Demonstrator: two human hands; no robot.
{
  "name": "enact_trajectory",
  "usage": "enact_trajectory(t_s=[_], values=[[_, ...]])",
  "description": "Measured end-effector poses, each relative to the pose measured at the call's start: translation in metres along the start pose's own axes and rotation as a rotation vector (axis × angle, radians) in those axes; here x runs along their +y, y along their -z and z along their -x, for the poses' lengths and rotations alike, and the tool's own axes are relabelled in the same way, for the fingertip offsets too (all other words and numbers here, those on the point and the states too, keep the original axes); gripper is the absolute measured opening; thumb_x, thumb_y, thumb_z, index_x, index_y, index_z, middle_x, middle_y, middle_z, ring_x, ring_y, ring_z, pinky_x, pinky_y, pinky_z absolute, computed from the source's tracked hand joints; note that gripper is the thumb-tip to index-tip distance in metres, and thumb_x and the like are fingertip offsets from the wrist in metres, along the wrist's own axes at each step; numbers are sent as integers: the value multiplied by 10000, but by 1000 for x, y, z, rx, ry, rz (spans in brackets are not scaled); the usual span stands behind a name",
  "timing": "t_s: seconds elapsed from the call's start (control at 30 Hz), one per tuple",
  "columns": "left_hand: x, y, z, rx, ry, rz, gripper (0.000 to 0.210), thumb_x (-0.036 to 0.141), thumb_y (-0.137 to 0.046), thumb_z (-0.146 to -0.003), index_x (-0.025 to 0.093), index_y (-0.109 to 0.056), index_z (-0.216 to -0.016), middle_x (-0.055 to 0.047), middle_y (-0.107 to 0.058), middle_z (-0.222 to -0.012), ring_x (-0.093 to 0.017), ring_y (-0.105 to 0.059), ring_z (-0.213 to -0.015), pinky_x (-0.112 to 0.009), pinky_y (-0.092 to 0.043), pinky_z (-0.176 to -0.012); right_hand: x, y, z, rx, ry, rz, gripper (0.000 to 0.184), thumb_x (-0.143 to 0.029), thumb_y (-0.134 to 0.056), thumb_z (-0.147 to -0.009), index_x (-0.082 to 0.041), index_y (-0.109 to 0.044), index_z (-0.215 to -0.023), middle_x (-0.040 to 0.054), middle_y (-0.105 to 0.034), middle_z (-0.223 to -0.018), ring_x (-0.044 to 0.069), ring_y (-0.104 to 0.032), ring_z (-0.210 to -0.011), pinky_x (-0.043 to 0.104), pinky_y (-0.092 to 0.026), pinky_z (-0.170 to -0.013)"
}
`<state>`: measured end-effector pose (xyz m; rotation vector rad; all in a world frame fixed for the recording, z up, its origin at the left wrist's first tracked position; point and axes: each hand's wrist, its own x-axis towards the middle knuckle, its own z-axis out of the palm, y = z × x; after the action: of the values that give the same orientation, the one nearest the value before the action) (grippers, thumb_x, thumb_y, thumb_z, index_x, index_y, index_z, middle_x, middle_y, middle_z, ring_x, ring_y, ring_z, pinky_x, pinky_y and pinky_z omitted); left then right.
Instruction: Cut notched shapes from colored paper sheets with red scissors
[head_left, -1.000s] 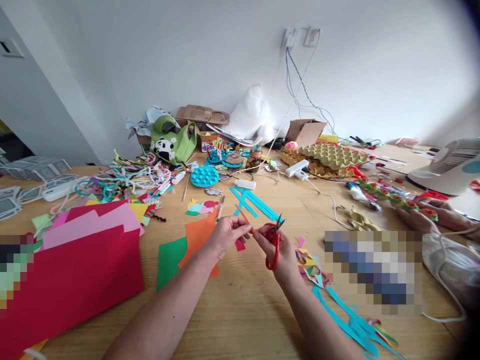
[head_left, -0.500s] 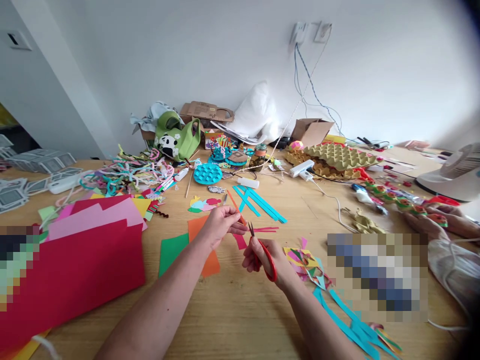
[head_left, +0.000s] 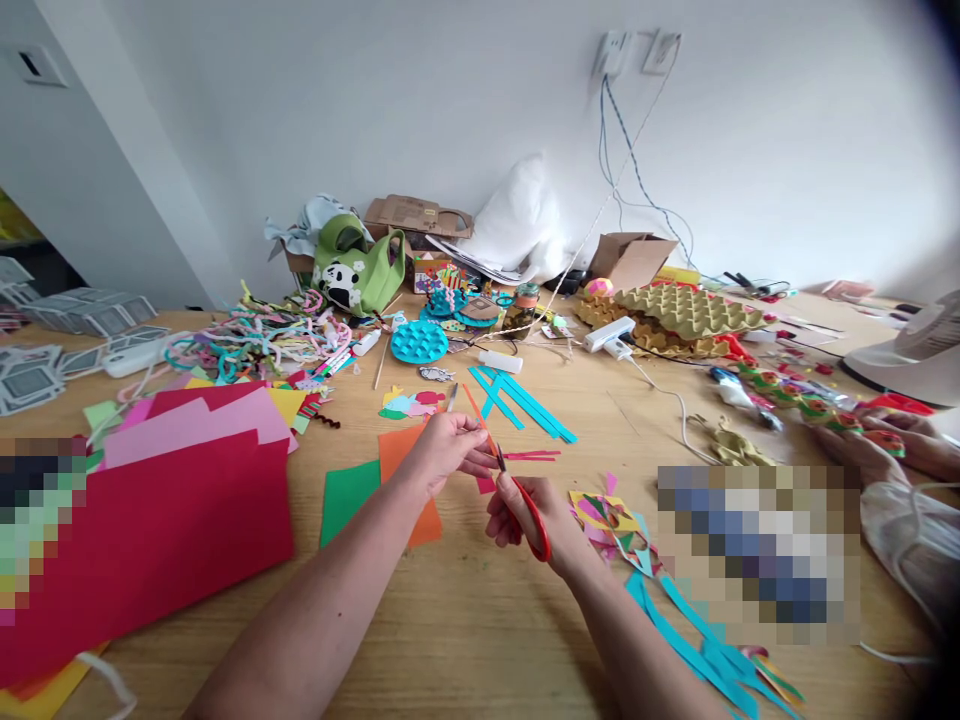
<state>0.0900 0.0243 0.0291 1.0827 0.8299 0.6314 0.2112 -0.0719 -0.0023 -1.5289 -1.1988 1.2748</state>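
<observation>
My left hand point(head_left: 448, 448) pinches a thin orange paper strip point(head_left: 475, 404) above the middle of the table. Red-handled scissors point(head_left: 538, 528) are gripped in my right hand point(head_left: 529, 515), their blades pointing away from me at the strip's near end. Whether the blades touch the strip I cannot tell for sure. Beneath my left forearm lie an orange paper sheet point(head_left: 426, 526) and a green paper sheet point(head_left: 346, 500). Narrow red paper strips point(head_left: 534, 456) rest just beyond the scissors. Farther back are blue paper strips point(head_left: 534, 406) and small coloured paper cutouts point(head_left: 411, 404).
Large red paper sheets point(head_left: 187, 530) cover the left side. Paper scraps point(head_left: 611, 515) and curled blue strips point(head_left: 697, 640) lie at right. Behind are a pile of pipe cleaners point(head_left: 262, 335), a green panda bag point(head_left: 360, 270) and egg trays point(head_left: 690, 310). Another person's hands point(head_left: 847, 450) work at far right.
The scissor blades have come up closer to the orange strip, over its near end. My left hand keeps its pinch. The whole view has shifted slightly.
</observation>
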Motion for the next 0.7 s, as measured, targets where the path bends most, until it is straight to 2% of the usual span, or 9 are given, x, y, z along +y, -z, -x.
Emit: enact_trajectory(t_s=[0.2,0.7], values=[[-3,1,-1,-14,-35,7,128,168,-611,-764,121,-515,-694,-71,-675,-669,-163,-669,-553,-235,-532,-491,4,2,-1,-5,5,-3,555,-661,-461,-763,-127,-573,-660,66,-648,-535,126,-576,-414,214,-415,-420],[-2,0,1,-5,-46,3,82,129,-555,-784,120,-508,-717,-89,-686,-681,-162,-668,-560,-242,-539,-496,8,2,-3,35,-17,48,548,-668,-470,-751,-138,-557,-643,44,-625,-487,110,-552,-364,181,-357,-356]])
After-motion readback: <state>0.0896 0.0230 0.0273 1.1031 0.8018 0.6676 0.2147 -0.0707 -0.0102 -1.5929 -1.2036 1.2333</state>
